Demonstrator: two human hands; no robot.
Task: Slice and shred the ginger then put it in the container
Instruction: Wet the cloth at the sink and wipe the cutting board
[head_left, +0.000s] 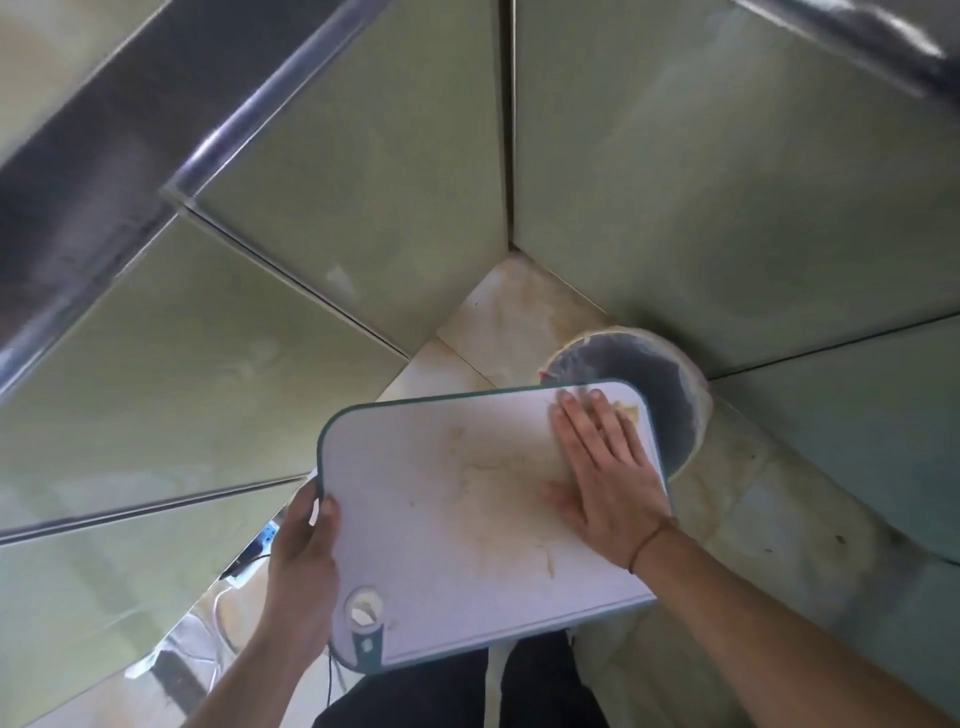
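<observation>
Board (441, 519), smooth, rounded; ginger (626, 410) perhaps shredded

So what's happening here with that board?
A person is holding a white cutting board lifted and tilted over a round container standing in the corner of the counter. The left hand grips the board's left edge, while the right hand lies flat on it, fingers straight, pushing the shredded ginger at the far corner towards the container. A few scraps remain on the board.
</observation>
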